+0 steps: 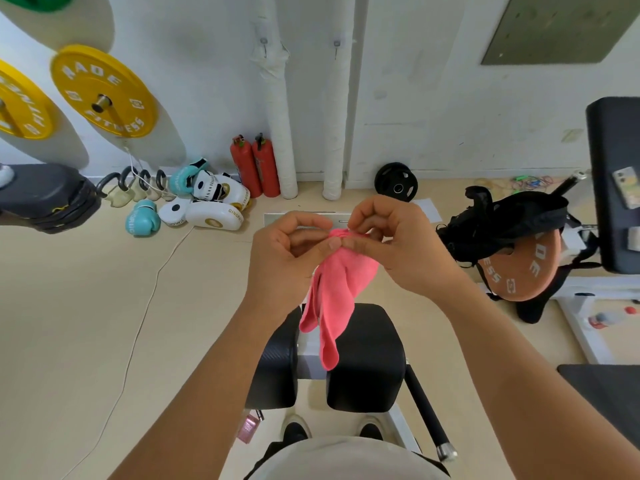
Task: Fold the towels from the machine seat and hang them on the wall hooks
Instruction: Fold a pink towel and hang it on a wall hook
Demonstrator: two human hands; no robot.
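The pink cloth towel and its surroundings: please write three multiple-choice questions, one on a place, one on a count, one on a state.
1. Where is the pink cloth towel?
A. on a wall hook
B. in the air above the black padded machine seat
C. on the floor

2. How many red fire extinguishers stand by the wall?
A. one
B. two
C. four

3. How is the towel held?
A. the left hand alone
B. both hands pinch its top edge
C. nobody holds it

Answers: 1 B, it hangs above the seat. 2 B, two red cylinders stand together. 3 B, the right hand pinches too.
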